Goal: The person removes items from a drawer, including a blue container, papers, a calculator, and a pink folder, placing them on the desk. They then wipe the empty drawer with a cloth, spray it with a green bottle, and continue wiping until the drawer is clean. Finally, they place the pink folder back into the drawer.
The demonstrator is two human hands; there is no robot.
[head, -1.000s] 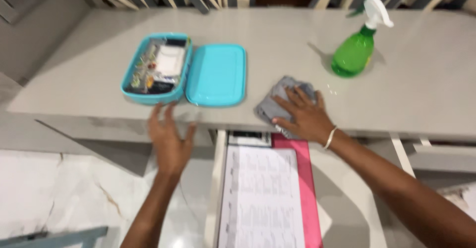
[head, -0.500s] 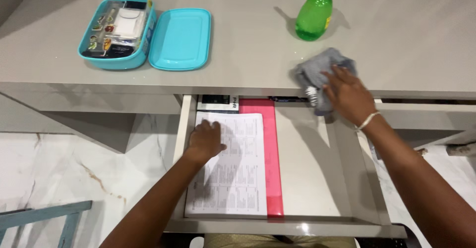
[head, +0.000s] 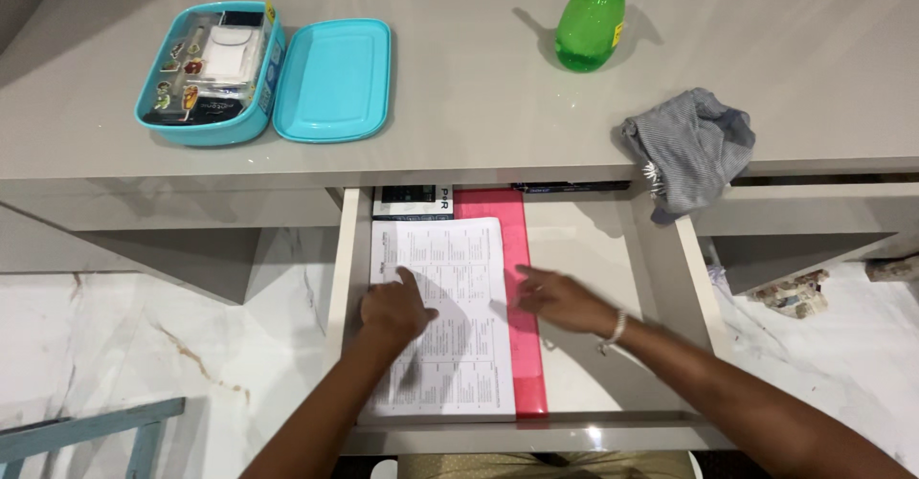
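An open drawer under the grey desk holds a printed white sheet lying on a pink folder. My left hand rests on the sheet's left part, fingers curled against the paper. My right hand lies flat across the pink folder's right edge, fingers spread and pointing left toward the sheet. A grey striped cloth sits crumpled at the desk's front edge, hanging a little over the drawer, with no hand on it.
A teal box with small items stands open on the desk at the left, its lid flat beside it. A green spray bottle stands at the back. A dark booklet lies at the drawer's rear. White marble floor lies below.
My right hand has let go of the grey cloth and dropped into the drawer onto the pink folder. My left hand, earlier at the desk edge, stays on the sheet.
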